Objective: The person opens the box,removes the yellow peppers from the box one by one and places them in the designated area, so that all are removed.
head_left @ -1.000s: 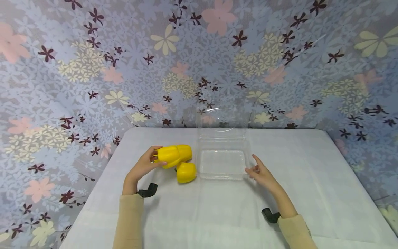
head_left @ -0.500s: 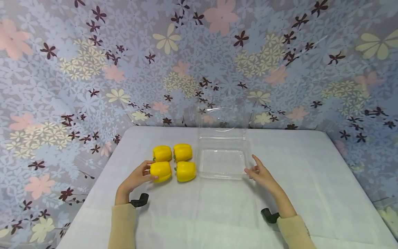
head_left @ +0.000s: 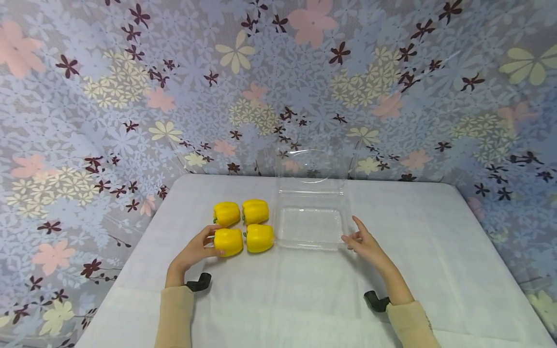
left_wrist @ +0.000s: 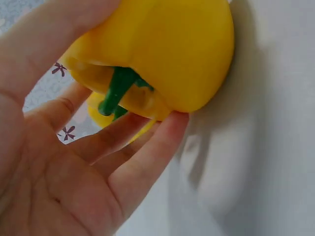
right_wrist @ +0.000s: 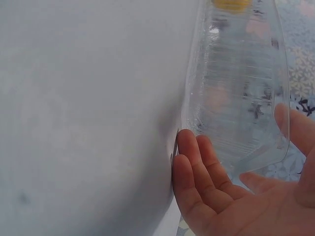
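Note:
My left hand (head_left: 194,250) grips a yellow bell pepper (head_left: 228,242) with a green stem, at the front left of a group of several such peppers. In the left wrist view the thumb and fingers (left_wrist: 152,162) lie around the stem end of this pepper (left_wrist: 182,49). A second pepper (head_left: 259,238) lies just to its right. Two more, one (head_left: 226,214) at the back left and one (head_left: 255,211) at the back right, lie behind. My right hand (head_left: 367,246) rests at the right side of a clear plastic container (head_left: 311,247), its fingers loosely extended.
The container's clear lid (head_left: 311,166) stands raised at the back, against a flower-patterned backdrop (head_left: 278,96). A white cloth (head_left: 304,295) covers the table. Black camera mounts (head_left: 200,282) sit at both wrists.
My left hand has brought its pepper from the back left toward the front, uncovering the back left pepper, then shifted slightly right. The right hand has stayed by the container.

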`<act>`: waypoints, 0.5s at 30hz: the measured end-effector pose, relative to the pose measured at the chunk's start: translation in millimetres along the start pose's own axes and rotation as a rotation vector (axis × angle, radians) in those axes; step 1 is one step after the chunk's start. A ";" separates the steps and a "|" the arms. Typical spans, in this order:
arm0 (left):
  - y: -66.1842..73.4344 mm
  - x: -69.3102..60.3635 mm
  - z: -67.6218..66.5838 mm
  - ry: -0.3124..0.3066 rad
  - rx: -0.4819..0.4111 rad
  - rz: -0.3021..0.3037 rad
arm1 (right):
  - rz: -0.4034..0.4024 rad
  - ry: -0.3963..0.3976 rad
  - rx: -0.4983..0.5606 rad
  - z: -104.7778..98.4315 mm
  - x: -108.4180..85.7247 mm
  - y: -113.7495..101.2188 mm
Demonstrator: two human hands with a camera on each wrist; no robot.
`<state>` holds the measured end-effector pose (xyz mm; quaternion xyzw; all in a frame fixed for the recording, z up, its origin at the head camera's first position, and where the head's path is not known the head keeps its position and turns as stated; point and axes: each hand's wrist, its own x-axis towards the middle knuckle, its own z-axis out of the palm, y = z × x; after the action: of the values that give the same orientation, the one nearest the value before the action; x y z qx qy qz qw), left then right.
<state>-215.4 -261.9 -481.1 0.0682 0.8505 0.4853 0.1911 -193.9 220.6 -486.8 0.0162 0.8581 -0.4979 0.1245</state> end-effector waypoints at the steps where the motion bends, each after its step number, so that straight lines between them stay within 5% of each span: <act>1: -0.4 0.1 1.2 0.006 -0.004 -0.007 | 0.001 0.000 0.002 -0.1 -0.3 0.0; 15: 5.2 -4.2 4.3 0.020 0.007 0.007 | 0.023 -0.005 -0.002 -0.8 2.3 4.5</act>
<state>-210.3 -257.0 -477.5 0.0670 0.8538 0.4836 0.1807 -195.7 223.3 -490.8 0.0248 0.8580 -0.4956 0.1324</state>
